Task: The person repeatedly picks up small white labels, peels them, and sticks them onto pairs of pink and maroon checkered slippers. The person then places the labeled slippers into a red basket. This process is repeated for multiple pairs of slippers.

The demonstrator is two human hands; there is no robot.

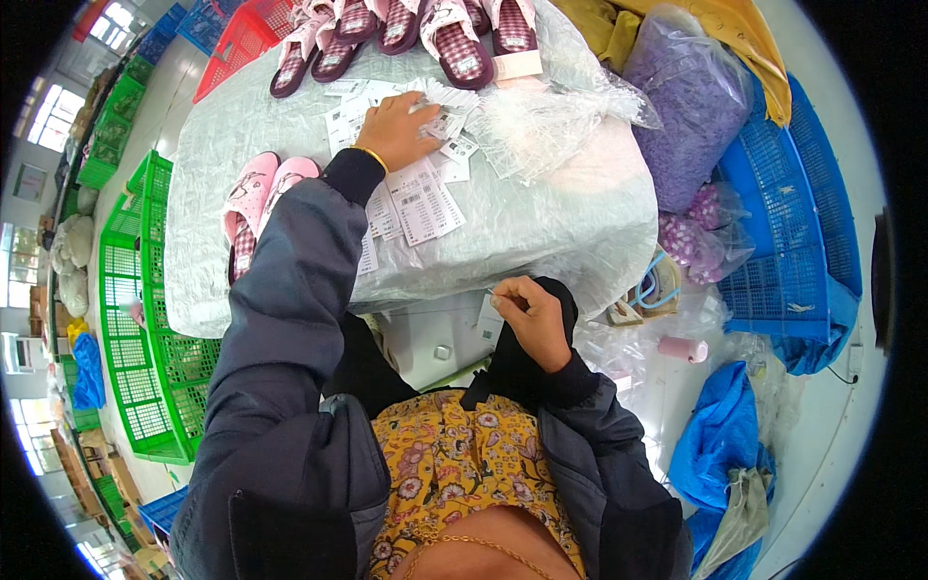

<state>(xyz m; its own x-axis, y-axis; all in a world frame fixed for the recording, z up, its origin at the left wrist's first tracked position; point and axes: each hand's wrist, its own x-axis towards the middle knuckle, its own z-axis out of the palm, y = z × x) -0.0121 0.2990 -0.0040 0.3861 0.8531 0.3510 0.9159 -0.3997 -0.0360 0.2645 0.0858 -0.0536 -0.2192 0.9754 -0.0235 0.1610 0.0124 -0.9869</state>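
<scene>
Hand, L (pixel 401 130): half-open, fingers part-spread, palm down on loose tags (pixel 425 205), approx. 11 o'clock; underside hidden, can't tell re grip.
Hand, R (pixel 532 319): thumb + index pinched on white tag (pixel 488 322), approx. 4 o'clock, just off table (pixel 503 242) edge.
Slippers: pink pair (pixel 253 193) at 10; more slippers (pixel 459 53) at 12.
Bags: clear plastic (pixel 541 130) at 1, purple bag (pixel 681 87) btwn 1 & 2.
Crates: green (pixel 145 329) at 9.
</scene>
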